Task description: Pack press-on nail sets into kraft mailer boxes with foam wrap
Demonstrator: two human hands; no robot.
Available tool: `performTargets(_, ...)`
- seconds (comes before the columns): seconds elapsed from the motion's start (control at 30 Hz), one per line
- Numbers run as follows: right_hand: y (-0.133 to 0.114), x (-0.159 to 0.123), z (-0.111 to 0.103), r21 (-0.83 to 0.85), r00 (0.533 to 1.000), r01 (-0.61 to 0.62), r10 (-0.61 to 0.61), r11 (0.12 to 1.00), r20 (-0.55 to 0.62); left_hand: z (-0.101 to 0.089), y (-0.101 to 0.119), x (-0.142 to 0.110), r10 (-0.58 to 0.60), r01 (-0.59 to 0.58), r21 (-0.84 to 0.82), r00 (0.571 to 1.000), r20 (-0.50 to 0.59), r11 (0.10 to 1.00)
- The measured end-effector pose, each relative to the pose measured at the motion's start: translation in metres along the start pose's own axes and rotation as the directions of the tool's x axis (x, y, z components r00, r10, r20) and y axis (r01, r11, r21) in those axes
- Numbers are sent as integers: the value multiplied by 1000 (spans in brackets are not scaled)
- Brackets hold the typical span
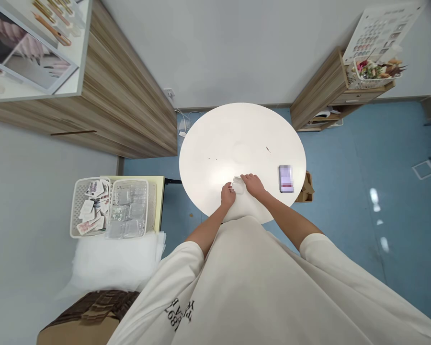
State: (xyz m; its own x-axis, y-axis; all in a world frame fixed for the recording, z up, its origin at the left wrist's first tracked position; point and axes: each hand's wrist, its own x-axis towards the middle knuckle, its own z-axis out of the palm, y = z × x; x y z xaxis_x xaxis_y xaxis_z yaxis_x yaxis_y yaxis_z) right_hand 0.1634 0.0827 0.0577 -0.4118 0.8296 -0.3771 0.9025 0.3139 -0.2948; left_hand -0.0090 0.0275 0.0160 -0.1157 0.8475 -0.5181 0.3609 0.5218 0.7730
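Observation:
A small clear plastic box (pixel 238 187) is between my hands, low over the near part of the round white table (pixel 237 129). Its lid seems raised at the far edge, though it is too small to be sure. My left hand (pixel 228 195) is closed on the box's left side, thumb and fingertips at its edge. From the right, my right hand (pixel 253 184) grips the upper right edge with bent fingers. Whatever may lie inside the box cannot be made out.
A phone (pixel 286 179) lies on the table's right. At left, a white basket (pixel 128 182) holds clear boxes beside a basket of printed cards (pixel 91 206). Wooden cabinets (pixel 136 96) stand at the far left and right. A cardboard box (pixel 306 189) sits under the table's right edge.

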Motion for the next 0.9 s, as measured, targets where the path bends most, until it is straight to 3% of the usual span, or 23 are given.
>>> performTargets(0.13, 0, 6, -2, 54, 997, -72, 72, 996, -7, 2, -5, 0, -11, 11, 34, 1000, 18, 999)
performTargets(0.4, -10, -15, 7, 62, 990, 142, -141, 988, -16, 1, -3, 2, -37, 41, -89, 999, 40, 995)
performTargets(0.6, 3, -25, 32, 1, 956, 253, -249, 968, -155, 2, -12, 10, -62, 71, -190, 997, 52, 979)
performTargets(0.73, 6, -26, 39, 39, 960, 208, -196, 977, -198, 3, -14, 12, -33, 44, -191, 998, 57, 981)
performTargets(0.9, 10, -16, 29, 167, 975, 69, -31, 984, -221, 4, -11, 13, 13, -9, -89, 999, 44, 996)
